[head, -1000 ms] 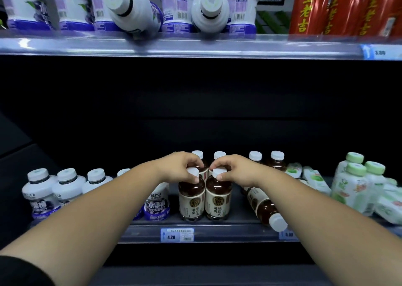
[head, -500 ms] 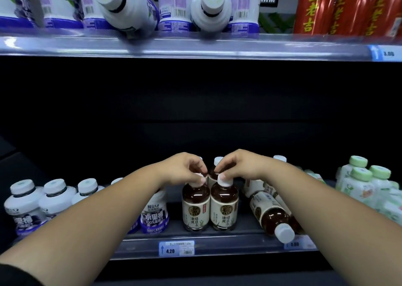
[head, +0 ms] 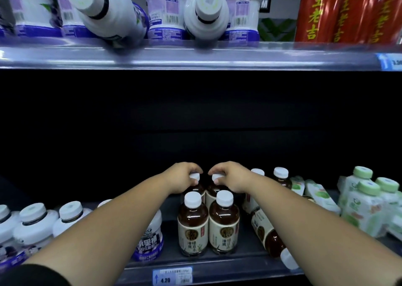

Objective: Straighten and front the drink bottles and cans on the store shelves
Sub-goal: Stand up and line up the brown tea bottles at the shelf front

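on lower shelf (head: 217, 266), both hands gripping rear tea bottles' caps (head: 194, 176)

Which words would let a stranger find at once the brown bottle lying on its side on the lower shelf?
Look at the lower shelf, above the 4.20 price tag. Right of the two front brown bottles lies the fallen bottle, under the right forearm. Its brown neighbours stand upright; it lies flat, white cap toward the front edge.

place: shop, drinks aisle | price tag (head: 172, 276) reading 4.20 is hanging on the lower shelf (head: 239, 271) edge | just above the price tag brown tea bottles (head: 193, 227) are standing in rows | high above it red drinks (head: 317, 14) are lining the upper shelf (head: 195, 57)
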Tool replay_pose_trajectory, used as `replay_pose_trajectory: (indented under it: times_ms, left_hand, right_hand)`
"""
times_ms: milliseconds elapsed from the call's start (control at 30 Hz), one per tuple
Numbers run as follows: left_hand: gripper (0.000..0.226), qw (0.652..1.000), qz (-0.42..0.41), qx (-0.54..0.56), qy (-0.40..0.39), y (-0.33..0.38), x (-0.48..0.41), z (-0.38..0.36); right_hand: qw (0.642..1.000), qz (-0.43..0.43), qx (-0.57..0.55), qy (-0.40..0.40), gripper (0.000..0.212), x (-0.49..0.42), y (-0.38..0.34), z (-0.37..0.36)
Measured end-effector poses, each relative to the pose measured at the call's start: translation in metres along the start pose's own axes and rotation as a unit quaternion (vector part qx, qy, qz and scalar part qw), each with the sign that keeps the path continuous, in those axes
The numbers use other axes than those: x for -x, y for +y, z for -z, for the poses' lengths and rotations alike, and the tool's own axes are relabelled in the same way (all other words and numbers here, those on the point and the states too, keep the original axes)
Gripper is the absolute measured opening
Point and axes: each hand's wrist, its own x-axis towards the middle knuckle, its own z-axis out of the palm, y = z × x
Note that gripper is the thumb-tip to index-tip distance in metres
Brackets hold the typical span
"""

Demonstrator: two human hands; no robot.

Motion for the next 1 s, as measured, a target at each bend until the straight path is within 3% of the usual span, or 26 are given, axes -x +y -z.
replay_pose_trajectory:
  times_ms: [233, 433, 667, 1000]
  left_hand:
    - [0.034, 0.995, -0.021, -0.035, -0.095, 0.000, 0.008, 0.019]
    - [0.052, 0.998, -0.030, -0.015, -0.054, 0.017, 0.022, 0.014]
    - [0.044, 0.992, -0.118, -0.011, 0.038, 0.071, 0.038, -0.005]
    - [0.031, 0.976, -0.212, -0.038, -0.028, 0.132, 0.026, -0.051]
  right_hand:
    - [0.997, 0.041, 0.000, -0.060, 0.031, 0.011, -0.002, 0.013]
    - [0.998, 0.047, -0.038, -0.026, 0.047, 0.028, -0.002, 0.018]
    - [0.998, 0.046, -0.034, 0.020, 0.039, 0.075, 0.028, 0.052]
    - [0.995, -0.027, -0.043, 0.081, 0.037, 0.142, 0.078, 0.074]
